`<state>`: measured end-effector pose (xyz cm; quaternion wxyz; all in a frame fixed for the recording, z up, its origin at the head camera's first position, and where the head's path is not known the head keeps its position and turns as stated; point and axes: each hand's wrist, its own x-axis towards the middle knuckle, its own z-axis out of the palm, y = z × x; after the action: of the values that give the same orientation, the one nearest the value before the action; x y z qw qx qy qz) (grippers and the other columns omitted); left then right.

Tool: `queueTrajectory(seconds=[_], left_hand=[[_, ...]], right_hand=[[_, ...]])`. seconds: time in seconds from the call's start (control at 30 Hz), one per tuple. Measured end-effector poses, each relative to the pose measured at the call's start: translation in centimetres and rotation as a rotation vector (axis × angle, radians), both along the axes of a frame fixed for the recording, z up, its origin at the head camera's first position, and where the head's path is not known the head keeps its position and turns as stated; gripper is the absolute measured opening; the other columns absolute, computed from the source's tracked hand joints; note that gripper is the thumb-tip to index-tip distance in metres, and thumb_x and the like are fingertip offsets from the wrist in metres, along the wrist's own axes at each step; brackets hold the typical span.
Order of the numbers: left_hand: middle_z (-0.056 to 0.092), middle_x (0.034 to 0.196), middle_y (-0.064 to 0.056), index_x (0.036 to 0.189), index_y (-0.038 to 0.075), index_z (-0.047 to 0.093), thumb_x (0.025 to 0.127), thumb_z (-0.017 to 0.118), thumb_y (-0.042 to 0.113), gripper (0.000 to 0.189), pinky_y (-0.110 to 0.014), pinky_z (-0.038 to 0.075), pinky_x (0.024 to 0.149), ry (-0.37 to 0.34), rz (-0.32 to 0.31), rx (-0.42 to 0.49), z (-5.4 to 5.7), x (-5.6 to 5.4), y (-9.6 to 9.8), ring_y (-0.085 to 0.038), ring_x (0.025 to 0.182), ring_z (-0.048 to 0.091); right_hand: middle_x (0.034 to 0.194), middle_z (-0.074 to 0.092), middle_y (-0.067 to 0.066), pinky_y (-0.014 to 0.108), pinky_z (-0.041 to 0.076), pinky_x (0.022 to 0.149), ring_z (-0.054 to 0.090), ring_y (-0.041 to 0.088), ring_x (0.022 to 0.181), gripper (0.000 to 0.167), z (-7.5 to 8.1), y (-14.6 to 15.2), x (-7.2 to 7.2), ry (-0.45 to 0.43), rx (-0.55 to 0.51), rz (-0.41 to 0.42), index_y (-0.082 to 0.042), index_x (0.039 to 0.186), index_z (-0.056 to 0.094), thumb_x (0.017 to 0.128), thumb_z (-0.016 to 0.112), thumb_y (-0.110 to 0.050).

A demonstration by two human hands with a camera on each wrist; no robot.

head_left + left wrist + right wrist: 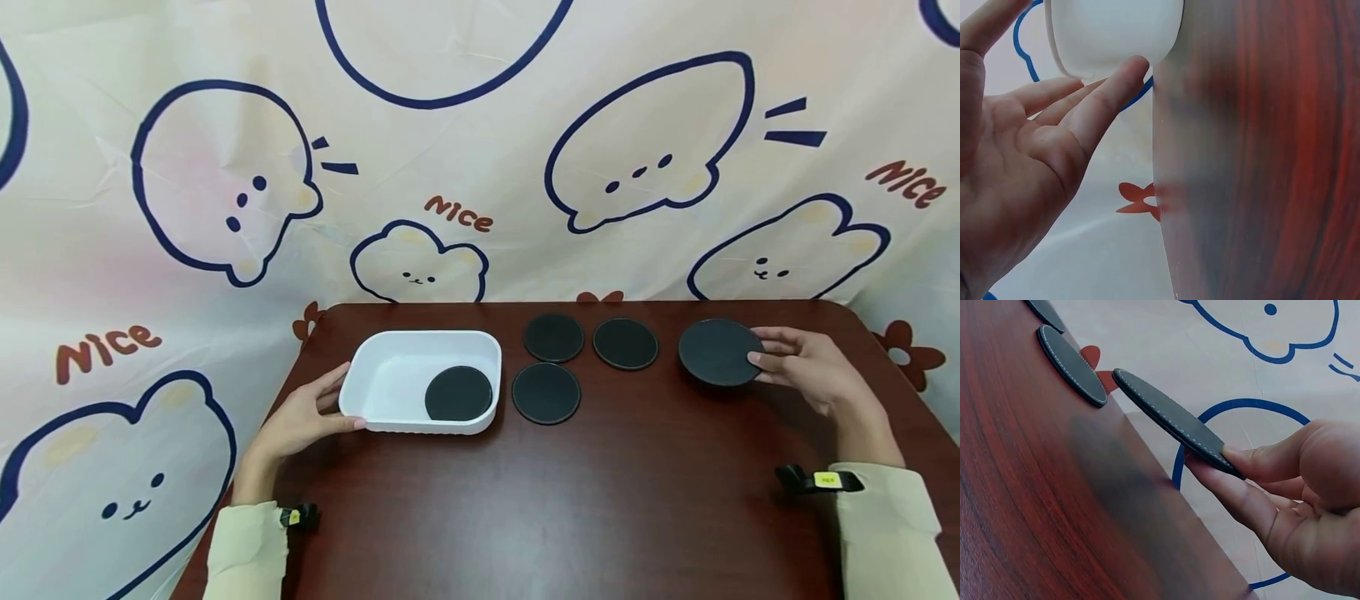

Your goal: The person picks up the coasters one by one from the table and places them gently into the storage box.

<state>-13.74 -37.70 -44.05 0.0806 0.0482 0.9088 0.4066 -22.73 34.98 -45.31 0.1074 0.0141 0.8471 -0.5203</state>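
Observation:
A round black coaster (722, 352) with stitching along its edge is pinched by my right hand (806, 367), thumb on top and fingers beneath. In the right wrist view this coaster (1175, 422) tilts above the table. My left hand (300, 417) holds the left end of a white plastic basket (375, 417), thumb at the near corner and fingers along the side. Inside the basket, at its right end, lies another black coaster (459, 393). Beside the basket on the table are three more: a back coaster (553, 337), a front coaster (547, 392) and a right coaster (626, 343).
Everything stands on a dark reddish-brown wooden table (570, 500). Right behind its far edge hangs a pale cloth (517, 167) printed with cartoon bears and red flowers. A wrist strap (817, 481) sits over the right sleeve, another strap (298, 517) over the left.

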Motion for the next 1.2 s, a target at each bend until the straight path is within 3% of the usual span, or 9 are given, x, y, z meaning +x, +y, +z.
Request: queueTrajectory(seconds=[0.17,0.3,0.57,0.73,1.2], left_hand=[[0.047,0.165,-0.027,0.17,0.012,0.033,0.091,0.088,0.026,0.097,-0.048,0.064,0.099,0.014,-0.015,0.034,0.0,0.1,-0.2,-0.051,0.142,0.058],[0.049,0.163,-0.027,0.169,0.011,0.035,0.092,0.087,0.027,0.095,-0.051,0.063,0.1,0.028,-0.015,0.021,-0.1,0.0,-0.2,-0.051,0.14,0.06],[0.049,0.163,-0.028,0.168,0.007,0.034,0.093,0.086,0.027,0.094,-0.058,0.06,0.103,0.034,-0.006,0.001,-0.3,-0.2,-0.1,-0.051,0.139,0.061],[0.051,0.162,-0.028,0.169,0.009,0.034,0.093,0.087,0.029,0.095,-0.059,0.059,0.103,0.019,0.013,-0.001,-0.4,-0.2,0.0,-0.051,0.138,0.061],[0.051,0.162,-0.027,0.169,0.01,0.034,0.093,0.086,0.03,0.094,-0.056,0.06,0.103,0.029,0.009,-0.013,-0.3,-0.2,-0.1,-0.048,0.135,0.065]], right_hand=[[0.101,0.063,-0.036,0.026,0.066,0.085,0.073,-0.004,0.092,0.07,0.2,0.0,0.1,-0.014,-0.048,0.0,0.008,0.161,0.031,0.108,0.067,-0.019],[0.104,0.066,-0.034,0.025,0.066,0.085,0.074,-0.004,0.094,0.064,0.2,-0.1,0.1,-0.038,-0.107,0.012,0.003,0.159,0.035,0.108,0.067,-0.02],[0.108,0.075,-0.022,0.024,0.066,0.081,0.077,0.003,0.093,0.044,-0.1,-0.3,0.3,-0.076,-0.322,0.008,-0.016,0.143,0.052,0.104,0.072,-0.012],[0.11,0.075,-0.019,0.023,0.066,0.08,0.078,0.004,0.094,0.046,-0.2,-0.7,0.4,-0.07,-0.404,0.013,-0.012,0.146,0.049,0.104,0.07,-0.008],[0.109,0.075,-0.022,0.024,0.066,0.084,0.076,0.003,0.095,0.052,-0.3,-1.4,0.1,-0.111,-0.362,0.019,-0.012,0.149,0.047,0.104,0.071,-0.011]])
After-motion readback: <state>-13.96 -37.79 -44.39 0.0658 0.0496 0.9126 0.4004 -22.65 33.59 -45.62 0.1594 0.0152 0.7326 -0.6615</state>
